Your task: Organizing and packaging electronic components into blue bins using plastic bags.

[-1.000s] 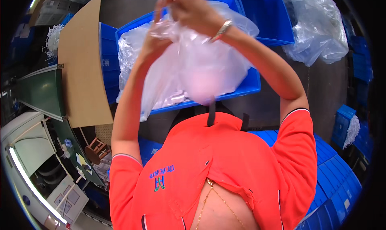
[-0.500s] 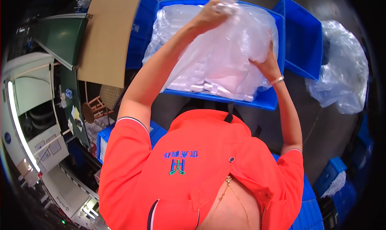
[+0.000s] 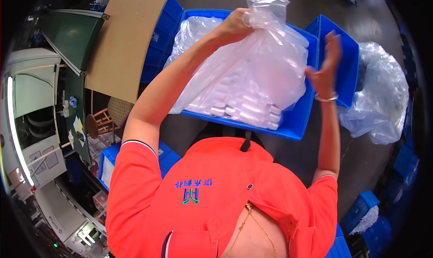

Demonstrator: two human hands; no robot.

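Head view, so you're looking down at what I've got: a clear bag [image 3: 248,73] sitting in the blue crate [image 3: 297,128], with a load of pale parts [image 3: 225,110] showing through the film. Some of the film hangs over the near left corner. My left hand [image 3: 237,25] has its fingers clamped round the bunched neck [image 3: 270,9], and a loose tuft sticks out past the grip. My right hand [image 3: 325,68] is off the bag, blurry, fingers apart with nothing visible in them, in front of the side crate [image 3: 347,66].

Looks to me like a gather-the-neck job. My tips: get every fold into the one fist, smooth the bulge down with a flat palm so the trapped air gets out, and pull gently, since thin film would probably stretch or split. Tuck that draped edge in too.

Headcount: one bag in the crate, one side crate to its right, one board [image 3: 122,37] on the left, one stool [image 3: 92,126] below that. There's one heap of plastic [image 3: 383,95] on the floor [image 3: 370,167], but I can't tell how many sheets. Parts? Too many and too hazy through the film to count.
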